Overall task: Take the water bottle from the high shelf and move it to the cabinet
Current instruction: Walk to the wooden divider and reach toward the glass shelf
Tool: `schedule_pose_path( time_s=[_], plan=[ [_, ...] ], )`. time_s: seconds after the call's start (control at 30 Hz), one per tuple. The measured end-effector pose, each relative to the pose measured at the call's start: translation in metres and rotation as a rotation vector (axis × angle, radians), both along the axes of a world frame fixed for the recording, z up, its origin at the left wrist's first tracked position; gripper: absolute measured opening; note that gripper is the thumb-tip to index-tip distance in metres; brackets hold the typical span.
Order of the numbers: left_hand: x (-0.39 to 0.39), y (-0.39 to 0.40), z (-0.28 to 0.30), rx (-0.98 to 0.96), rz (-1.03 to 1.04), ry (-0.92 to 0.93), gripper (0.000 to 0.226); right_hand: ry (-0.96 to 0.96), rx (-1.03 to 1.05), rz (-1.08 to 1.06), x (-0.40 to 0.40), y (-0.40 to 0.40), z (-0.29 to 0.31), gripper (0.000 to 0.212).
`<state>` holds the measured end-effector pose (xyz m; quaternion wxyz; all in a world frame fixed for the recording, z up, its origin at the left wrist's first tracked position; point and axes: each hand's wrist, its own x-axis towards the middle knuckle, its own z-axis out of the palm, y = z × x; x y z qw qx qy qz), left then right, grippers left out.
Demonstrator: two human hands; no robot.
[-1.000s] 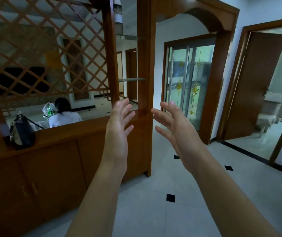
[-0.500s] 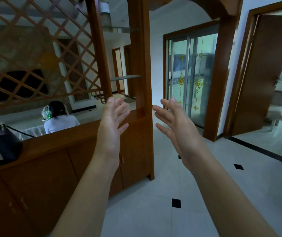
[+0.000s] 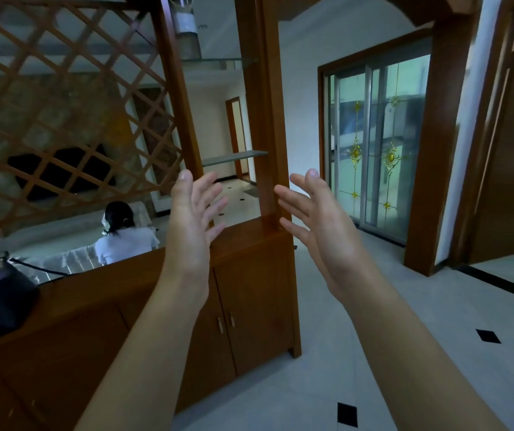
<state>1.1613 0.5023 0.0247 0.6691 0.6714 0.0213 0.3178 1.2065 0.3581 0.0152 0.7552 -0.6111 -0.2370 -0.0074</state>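
Note:
A clear water bottle (image 3: 185, 29) with a pale label stands on the high glass shelf (image 3: 218, 61) at the top of the view, its cap cut off by the frame edge. Below it is a lower glass shelf (image 3: 234, 157) and the wooden cabinet (image 3: 249, 293) with two small door handles. My left hand (image 3: 192, 225) and my right hand (image 3: 321, 222) are both raised in front of the cabinet top, palms facing each other, fingers spread, holding nothing. Both hands are well below the bottle.
A dark handbag (image 3: 0, 293) sits on the cabinet top at the left. A wooden lattice screen (image 3: 62, 104) fills the upper left. A person in white (image 3: 122, 234) sits beyond it. A sliding glass door (image 3: 377, 141) and an open wooden door (image 3: 511, 150) lie to the right.
The view has moved closer to the cabinet and tilted up, so the bottle and high shelf show more. Both hands stay raised and empty, drifting slightly toward the shelf column.

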Motion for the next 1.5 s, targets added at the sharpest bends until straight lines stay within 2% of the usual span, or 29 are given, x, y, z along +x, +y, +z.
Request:
schedule_pose_path(
  time_s=[0.27,0.67,0.8,0.9,0.97,1.07,1.13,1.27,1.5],
  plan=[
    [0.092,0.010,0.002,-0.010,-0.065,-0.016,0.062,-0.014,-0.043,-0.048,0.077,0.011,0.006,0.058],
    [0.280,0.051,0.013,-0.051,-0.299,-0.050,0.062,-0.073,-0.149,-0.255,0.235,0.057,0.024,0.056],
    [0.335,0.057,0.008,-0.066,-0.360,-0.023,0.058,-0.057,-0.176,-0.295,0.287,0.070,0.022,0.074],
    [0.370,0.061,0.002,-0.064,-0.360,-0.005,0.059,-0.052,-0.165,-0.263,0.323,0.072,0.022,0.066],
    [0.395,0.063,0.001,-0.067,-0.345,0.002,0.058,-0.055,-0.162,-0.246,0.349,0.074,0.022,0.059],
    [0.435,0.068,-0.001,-0.066,-0.291,0.013,0.059,-0.061,-0.175,-0.227,0.394,0.077,0.018,0.066],
    [0.459,0.069,-0.002,-0.057,-0.245,0.014,0.060,-0.062,-0.168,-0.192,0.426,0.079,0.014,0.062],
    [0.508,0.070,0.002,-0.057,-0.134,0.009,0.061,-0.038,-0.106,-0.073,0.494,0.082,0.014,0.051],
    [0.573,0.085,0.021,-0.046,0.109,-0.006,0.060,-0.062,-0.061,0.137,0.590,0.099,0.031,0.055]
  ],
)
